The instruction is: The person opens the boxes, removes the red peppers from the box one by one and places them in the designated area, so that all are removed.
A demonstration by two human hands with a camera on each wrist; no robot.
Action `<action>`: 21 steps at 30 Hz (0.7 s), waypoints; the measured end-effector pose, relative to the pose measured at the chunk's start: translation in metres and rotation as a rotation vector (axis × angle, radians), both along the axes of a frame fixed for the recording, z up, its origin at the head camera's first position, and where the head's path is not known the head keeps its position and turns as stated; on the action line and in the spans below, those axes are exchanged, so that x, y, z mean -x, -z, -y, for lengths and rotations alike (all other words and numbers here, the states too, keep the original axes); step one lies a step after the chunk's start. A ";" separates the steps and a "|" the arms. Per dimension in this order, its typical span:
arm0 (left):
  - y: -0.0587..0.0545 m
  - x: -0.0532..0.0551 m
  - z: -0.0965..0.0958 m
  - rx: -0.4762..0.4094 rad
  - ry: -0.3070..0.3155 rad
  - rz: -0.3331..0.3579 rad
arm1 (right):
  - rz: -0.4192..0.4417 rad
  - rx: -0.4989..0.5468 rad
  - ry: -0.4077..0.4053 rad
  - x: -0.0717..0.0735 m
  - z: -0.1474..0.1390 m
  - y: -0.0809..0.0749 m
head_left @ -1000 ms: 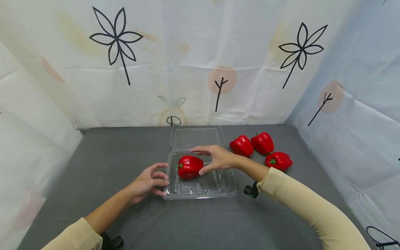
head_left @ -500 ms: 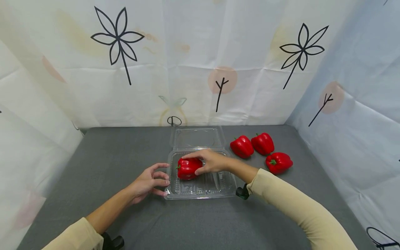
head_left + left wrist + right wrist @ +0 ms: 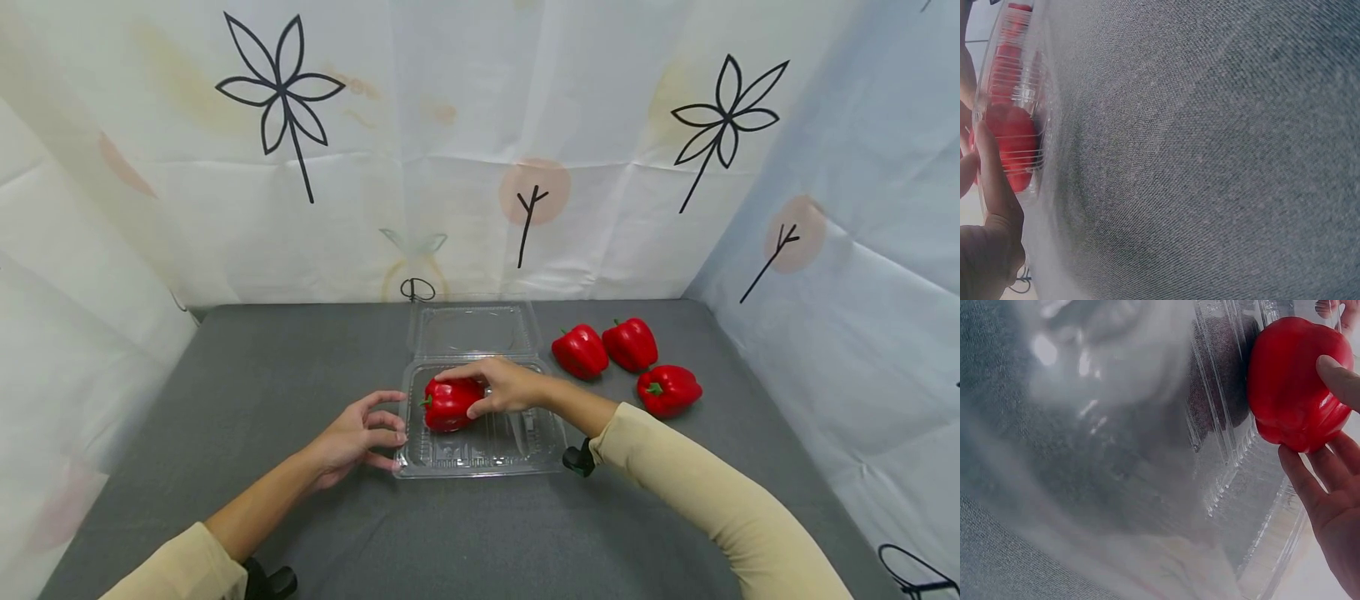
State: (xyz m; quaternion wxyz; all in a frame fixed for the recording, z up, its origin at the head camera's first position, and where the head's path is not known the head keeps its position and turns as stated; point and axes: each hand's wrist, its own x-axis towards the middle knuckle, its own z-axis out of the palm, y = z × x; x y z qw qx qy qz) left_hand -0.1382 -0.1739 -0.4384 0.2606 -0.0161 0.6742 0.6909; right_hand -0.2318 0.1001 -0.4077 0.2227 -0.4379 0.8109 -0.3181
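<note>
In the head view, a red bell pepper lies on its side in the left part of a clear plastic clamshell container, its green stem pointing left. My right hand holds this pepper from the right, fingers over its far side and thumb on the near side. The right wrist view shows the thumb and fingertips on the red skin. With spread, slightly bent fingers, my left hand touches the container's left edge. One finger lies along the outer wall in the left wrist view.
Three more red bell peppers, one nearer and two behind, a left one and a right one, lie right of the container. Its lid is folded back toward the patterned cloth wall. Grey cloth covers the table.
My right hand has moved left and slightly nearer, and its fingers have come round the pepper. The pepper has shifted slightly left. My left hand and the container have stayed put.
</note>
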 end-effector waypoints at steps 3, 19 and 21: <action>-0.001 0.000 -0.001 0.001 0.000 0.000 | 0.023 0.006 0.004 0.000 -0.001 -0.001; 0.001 0.001 0.000 0.008 0.002 0.002 | 0.017 0.015 0.008 -0.006 0.000 -0.004; 0.001 0.001 0.000 0.011 0.000 0.003 | 0.000 0.013 -0.006 -0.007 -0.001 -0.005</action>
